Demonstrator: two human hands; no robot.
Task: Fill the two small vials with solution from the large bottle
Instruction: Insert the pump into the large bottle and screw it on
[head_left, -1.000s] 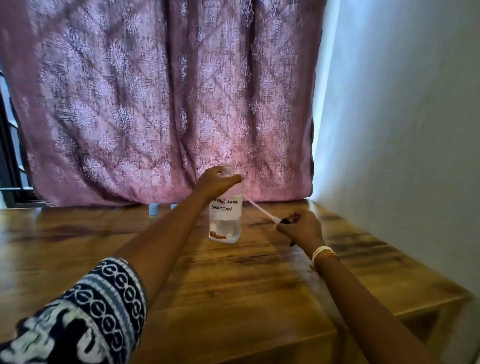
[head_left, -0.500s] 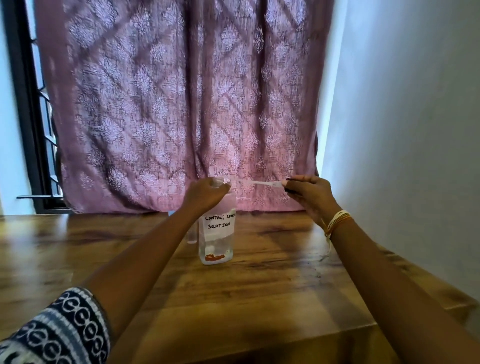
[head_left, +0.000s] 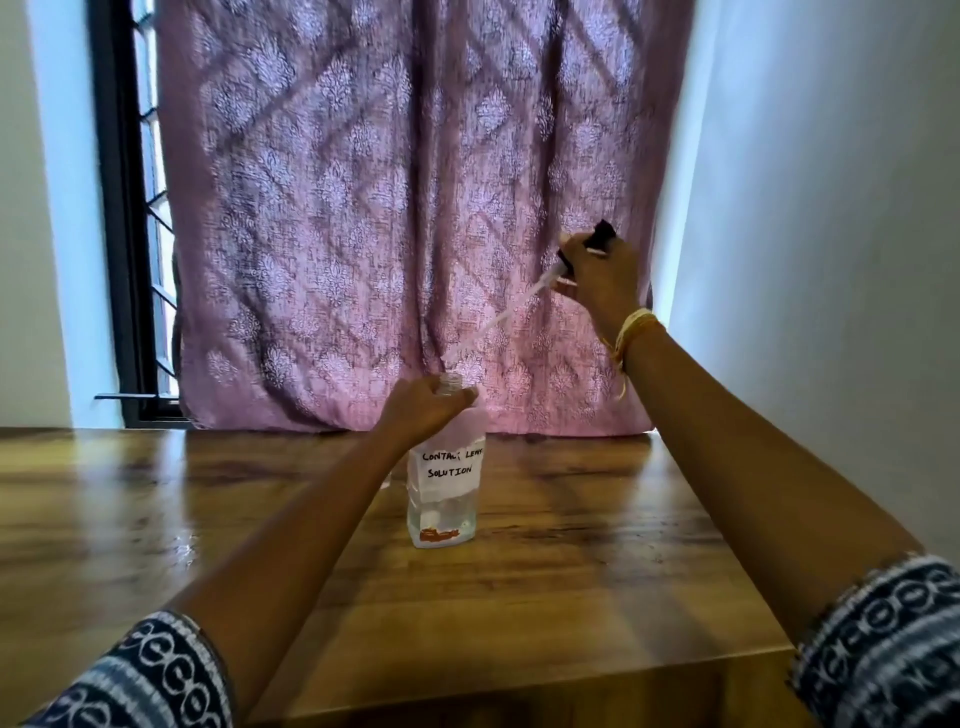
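A person's left hand grips the neck of a clear plastic bottle labelled "contact lens solution", upright on the wooden counter. The raised right hand pinches a black-bulbed clear dropper, its tip angled toward the bottle's open mouth.

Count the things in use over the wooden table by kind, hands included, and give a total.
Clear labelled plastic bottle: 1
Clear dropper with black bulb: 1
Bare hands: 2 (left hand grips the bottle's neck, right hand holds the dropper)
Small vials: 0 plainly visible
Total: 4
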